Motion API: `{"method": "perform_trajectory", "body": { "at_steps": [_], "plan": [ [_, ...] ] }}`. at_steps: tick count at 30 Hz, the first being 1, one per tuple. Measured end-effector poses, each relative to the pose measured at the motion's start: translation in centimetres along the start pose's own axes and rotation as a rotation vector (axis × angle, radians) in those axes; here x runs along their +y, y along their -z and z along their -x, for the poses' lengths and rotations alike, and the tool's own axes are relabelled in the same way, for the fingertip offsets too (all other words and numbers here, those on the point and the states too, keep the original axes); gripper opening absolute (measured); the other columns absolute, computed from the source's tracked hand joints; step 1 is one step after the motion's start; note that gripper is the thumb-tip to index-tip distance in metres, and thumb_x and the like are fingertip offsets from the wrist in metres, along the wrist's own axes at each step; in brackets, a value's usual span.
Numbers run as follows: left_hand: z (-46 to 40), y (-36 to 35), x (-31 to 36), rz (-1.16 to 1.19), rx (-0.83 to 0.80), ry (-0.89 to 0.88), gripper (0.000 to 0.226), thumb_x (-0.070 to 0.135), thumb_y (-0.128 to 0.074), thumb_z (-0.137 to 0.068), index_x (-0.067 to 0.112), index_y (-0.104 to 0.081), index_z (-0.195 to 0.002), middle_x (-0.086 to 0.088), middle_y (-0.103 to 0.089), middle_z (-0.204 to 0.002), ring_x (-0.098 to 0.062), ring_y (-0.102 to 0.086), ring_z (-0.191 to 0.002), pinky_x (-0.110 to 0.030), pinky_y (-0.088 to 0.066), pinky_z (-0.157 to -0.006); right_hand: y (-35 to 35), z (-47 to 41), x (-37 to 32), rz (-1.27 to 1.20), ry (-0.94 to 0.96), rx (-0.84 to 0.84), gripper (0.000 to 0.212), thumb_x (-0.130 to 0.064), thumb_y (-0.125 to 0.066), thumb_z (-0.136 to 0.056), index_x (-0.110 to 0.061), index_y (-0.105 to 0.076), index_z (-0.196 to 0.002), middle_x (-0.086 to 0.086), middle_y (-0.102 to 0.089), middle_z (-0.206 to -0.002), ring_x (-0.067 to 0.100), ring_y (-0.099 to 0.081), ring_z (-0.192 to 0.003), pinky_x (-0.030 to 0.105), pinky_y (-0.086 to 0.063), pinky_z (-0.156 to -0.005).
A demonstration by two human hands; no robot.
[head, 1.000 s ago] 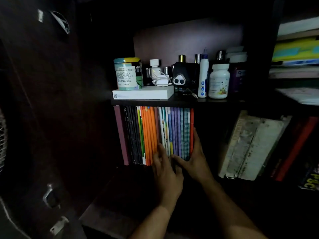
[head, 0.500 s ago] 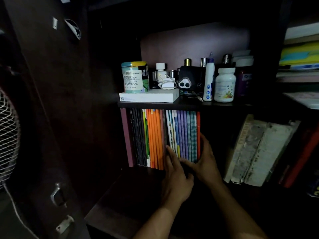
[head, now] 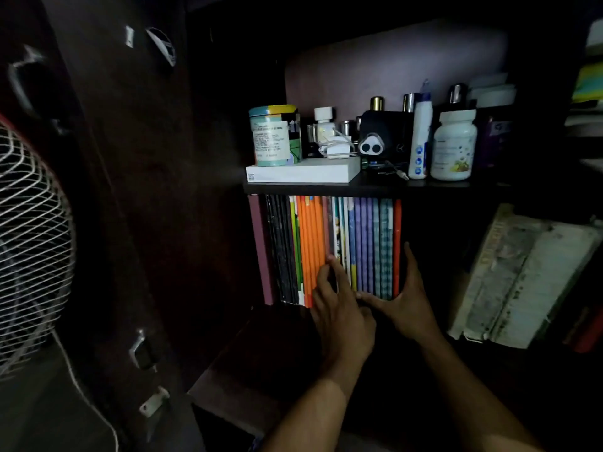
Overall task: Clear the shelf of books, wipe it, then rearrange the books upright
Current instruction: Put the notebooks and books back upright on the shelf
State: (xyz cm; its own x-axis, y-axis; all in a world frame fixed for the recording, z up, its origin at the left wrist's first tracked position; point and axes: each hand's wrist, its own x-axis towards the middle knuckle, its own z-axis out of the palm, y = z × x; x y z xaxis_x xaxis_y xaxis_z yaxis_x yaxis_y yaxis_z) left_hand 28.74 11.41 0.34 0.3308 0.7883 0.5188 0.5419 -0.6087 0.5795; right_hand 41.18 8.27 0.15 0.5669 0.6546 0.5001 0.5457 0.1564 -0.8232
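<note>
A row of thin books [head: 368,243] stands upright on the dark lower shelf [head: 261,353], with black, green, orange, purple, teal and red spines. My left hand [head: 342,318] touches the spines near the orange books, its fingertips at a dark gap in the row. My right hand [head: 411,305] cups the row's right end: its fingers lie straight up the side of the red book and its thumb stretches across the bottoms of the purple and teal spines. Neither hand plainly grips a book.
The shelf above holds a tin [head: 272,135] on a white box [head: 303,172], a white bottle [head: 453,145] and small items. Worn thick books [head: 522,275] lean at the right. An open cupboard door [head: 130,223] and a wire fan [head: 29,243] stand to the left.
The view has shifted, so the shelf sits further right and lower in frame. Both hands stay on the same books; the left fingertips have crept slightly up the spines.
</note>
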Motion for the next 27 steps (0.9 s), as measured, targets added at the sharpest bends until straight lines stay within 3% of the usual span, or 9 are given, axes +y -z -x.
{"method": "perform_trajectory", "body": {
  "at_steps": [2, 5, 9, 11, 17, 20, 23, 25, 27],
  "plan": [
    [0.0, 0.3, -0.1, 0.092, 0.103, 0.004, 0.104, 0.022, -0.064, -0.089, 0.030, 0.011, -0.160, 0.002, -0.007, -0.164, -0.022, -0.017, -0.149, -0.043, -0.027, -0.118, 0.3, 0.3, -0.2, -0.020, 0.017, 0.006, 0.139, -0.078, -0.083, -0.047, -0.040, -0.009, -0.159, -0.005, -0.025, -0.163, 0.012, -0.033, -0.146, 0.049, -0.037, -0.117],
    [-1.1, 1.4, -1.5, 0.239, 0.227, 0.106, 0.105, 0.026, -0.059, -0.087, 0.030, 0.018, -0.158, 0.008, 0.014, -0.168, -0.013, 0.009, -0.155, -0.039, -0.005, -0.124, 0.1, 1.0, -1.5, -0.007, 0.082, 0.029, 0.123, -0.062, -0.084, -0.061, -0.040, -0.012, -0.159, -0.007, -0.025, -0.163, 0.010, -0.031, -0.146, 0.048, -0.035, -0.118],
    [-4.1, 1.2, -3.7, 0.164, 0.137, 0.162, 0.086, 0.071, -0.016, -0.090, 0.031, 0.034, -0.148, 0.014, 0.041, -0.156, -0.007, 0.034, -0.146, -0.049, 0.007, -0.125, -0.7, 1.4, -2.7, 0.150, 0.162, 0.123, 0.115, -0.043, -0.081, -0.076, -0.036, -0.002, -0.160, -0.004, -0.015, -0.167, 0.017, -0.021, -0.152, 0.048, -0.028, -0.120],
    [-4.6, 0.7, -3.9, 0.102, 0.115, 0.194, 0.087, 0.081, 0.000, -0.086, 0.030, 0.039, -0.145, 0.013, 0.046, -0.153, -0.008, 0.038, -0.144, -0.050, 0.008, -0.124, -1.2, 1.4, -2.9, 0.187, 0.167, 0.135, 0.120, -0.038, -0.082, -0.078, -0.035, 0.005, -0.160, -0.001, -0.012, -0.168, 0.019, -0.018, -0.153, 0.049, -0.027, -0.120],
    [-4.6, 1.1, -3.5, 0.045, 0.094, 0.222, 0.084, 0.074, -0.008, -0.094, 0.026, 0.038, -0.146, 0.007, 0.042, -0.157, -0.014, 0.034, -0.147, -0.050, 0.005, -0.124, -1.2, 3.5, -2.9, 0.191, 0.124, 0.049, 0.122, -0.028, -0.076, -0.086, -0.045, 0.024, -0.153, -0.004, 0.000, -0.170, 0.018, -0.011, -0.154, 0.050, -0.023, -0.121],
    [-3.8, 1.3, -2.8, 0.026, 0.119, 0.228, 0.089, 0.075, -0.007, -0.092, 0.020, 0.025, -0.154, 0.001, 0.029, -0.164, -0.017, 0.021, -0.153, -0.053, -0.008, -0.124, -0.7, 4.4, -2.3, 0.228, 0.169, 0.040, 0.119, -0.016, -0.074, -0.086, -0.044, 0.020, -0.153, 0.003, -0.009, -0.169, 0.021, -0.020, -0.152, 0.049, -0.029, -0.120],
    [-1.8, 1.7, -2.3, 0.033, 0.213, 0.098, 0.076, 0.062, -0.033, -0.099, 0.021, -0.014, -0.160, -0.005, -0.013, -0.166, -0.022, -0.022, -0.148, -0.041, -0.031, -0.114, -0.2, 4.4, -2.2, 0.156, 0.184, 0.062, 0.104, -0.005, -0.067, -0.088, -0.036, 0.003, -0.159, 0.004, -0.020, -0.166, 0.019, -0.028, -0.149, 0.044, -0.033, -0.119],
    [-0.2, 1.9, -1.7, 0.137, 0.197, -0.015, 0.048, 0.043, -0.050, -0.101, 0.029, -0.038, -0.145, 0.003, -0.047, -0.140, -0.013, -0.051, -0.121, -0.031, -0.046, -0.093, 0.0, 4.2, -2.1, 0.107, 0.198, 0.083, 0.090, -0.001, -0.060, -0.092, -0.029, -0.008, -0.161, 0.001, -0.023, -0.166, 0.015, -0.028, -0.149, 0.043, -0.031, -0.120],
    [0.8, 1.4, -1.9, 0.212, 0.104, -0.051, 0.033, 0.033, -0.057, -0.100, 0.027, -0.048, -0.132, 0.006, -0.063, -0.117, -0.015, -0.063, -0.104, -0.032, -0.051, -0.083, 0.0, 4.0, -1.9, 0.080, 0.191, 0.085, 0.079, -0.002, -0.054, -0.097, -0.027, -0.014, -0.161, 0.001, -0.026, -0.164, 0.011, -0.027, -0.148, 0.039, -0.030, -0.121]
  ]
}}
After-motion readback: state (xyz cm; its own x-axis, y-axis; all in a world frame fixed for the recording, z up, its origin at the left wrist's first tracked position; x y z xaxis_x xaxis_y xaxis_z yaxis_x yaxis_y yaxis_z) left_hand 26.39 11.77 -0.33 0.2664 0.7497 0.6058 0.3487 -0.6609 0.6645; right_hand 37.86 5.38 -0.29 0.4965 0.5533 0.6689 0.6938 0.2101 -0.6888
